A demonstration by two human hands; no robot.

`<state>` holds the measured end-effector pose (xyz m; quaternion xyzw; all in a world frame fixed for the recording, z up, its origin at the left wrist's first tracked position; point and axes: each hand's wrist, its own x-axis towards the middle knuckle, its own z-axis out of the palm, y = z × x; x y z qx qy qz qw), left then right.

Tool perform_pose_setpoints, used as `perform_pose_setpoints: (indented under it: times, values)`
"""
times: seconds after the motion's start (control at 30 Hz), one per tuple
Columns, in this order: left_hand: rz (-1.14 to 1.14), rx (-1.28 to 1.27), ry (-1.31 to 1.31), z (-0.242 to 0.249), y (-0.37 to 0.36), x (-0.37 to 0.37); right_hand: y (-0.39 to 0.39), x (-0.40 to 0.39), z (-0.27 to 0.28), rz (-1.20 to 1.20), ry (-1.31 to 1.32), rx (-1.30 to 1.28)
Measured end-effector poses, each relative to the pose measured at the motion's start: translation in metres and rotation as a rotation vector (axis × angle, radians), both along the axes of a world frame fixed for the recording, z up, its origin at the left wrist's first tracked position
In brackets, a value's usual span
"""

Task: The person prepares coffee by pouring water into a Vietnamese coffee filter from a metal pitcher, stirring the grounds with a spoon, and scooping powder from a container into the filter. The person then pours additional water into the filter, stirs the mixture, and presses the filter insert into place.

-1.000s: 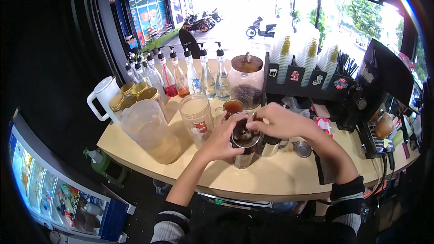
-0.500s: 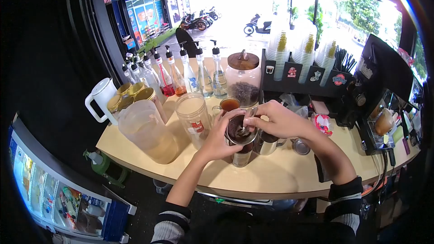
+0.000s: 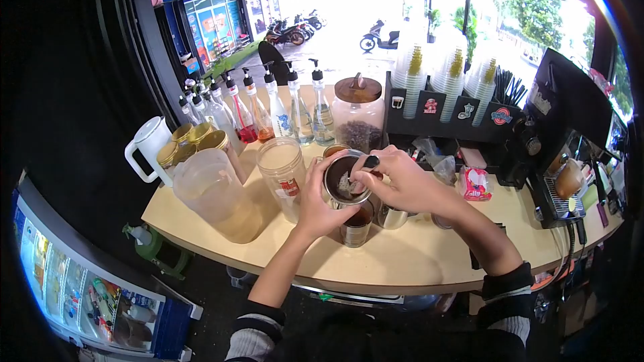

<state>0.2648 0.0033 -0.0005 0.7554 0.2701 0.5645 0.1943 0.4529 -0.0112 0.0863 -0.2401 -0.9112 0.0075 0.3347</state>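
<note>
A round, steel-rimmed cup (image 3: 333,191) with a dark brown inside is tilted toward me above the counter. My left hand (image 3: 314,202) wraps round its left side and underside. My right hand (image 3: 396,177) pinches a spoon (image 3: 350,184), whose metal bowl dips into the cup; most of its handle is hidden by the fingers. Just under the cup stands a glass (image 3: 355,233) with dark brown liquid in it. A metal pitcher (image 3: 392,218) is partly covered by my right hand. Behind the cup, another glass (image 3: 333,150) with brown liquid shows only at its top.
On the left of the wooden counter (image 3: 422,261) stand a clear jar (image 3: 282,174), a large plastic pitcher (image 3: 215,194) and a white jug (image 3: 149,147). Pump bottles (image 3: 302,114) and a wooden-lidded jar (image 3: 359,121) line the back. Stacked cups (image 3: 446,80) and an espresso machine (image 3: 560,188) are rightward.
The cup has shifted slightly up and left and tilts more toward me, exposing more of the glass beneath. My right hand has turned, and the spoon sits at a different angle.
</note>
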Motion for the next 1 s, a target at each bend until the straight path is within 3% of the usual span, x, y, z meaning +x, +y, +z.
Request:
perform_pose_setpoints:
  times: [0.03, 0.1, 0.13, 0.2, 0.37, 0.6, 0.83, 0.9, 0.97, 1.0]
  values:
    - [-0.001, 0.001, 0.002, 0.001, -0.001, 0.000, -0.002, 0.000, 0.002, -0.001, 0.002, 0.001]
    - [0.051, -0.002, 0.027, 0.003, -0.005, -0.001, -0.009, 0.000, 0.009, -0.046, 0.169, -0.344]
    - [0.051, -0.003, 0.028, 0.006, -0.007, -0.002, -0.009, 0.001, 0.007, -0.046, 0.170, -0.344]
    - [0.060, -0.028, 0.041, 0.012, -0.008, -0.003, -0.010, 0.002, 0.001, 0.090, 0.525, -0.607]
    - [0.107, -0.060, 0.053, 0.013, -0.003, -0.005, -0.025, 0.024, 0.002, 0.125, 0.644, -0.711]
    - [0.061, -0.165, 0.024, 0.021, -0.008, -0.004, -0.057, 0.059, -0.019, 0.019, 0.905, -0.504]
    - [0.068, -0.195, 0.054, 0.022, -0.008, -0.003, -0.078, 0.116, -0.074, -0.334, 0.773, -0.409]
    - [0.055, -0.193, 0.046, 0.021, -0.008, -0.002, -0.082, 0.129, -0.092, -0.500, 0.456, -0.315]
    - [0.049, -0.242, 0.043, 0.021, -0.012, 0.001, -0.083, 0.138, -0.112, -0.513, 0.388, -0.253]
    - [0.068, -0.219, 0.039, 0.017, -0.011, 0.002, -0.084, 0.143, -0.120, -0.581, 0.142, -0.135]
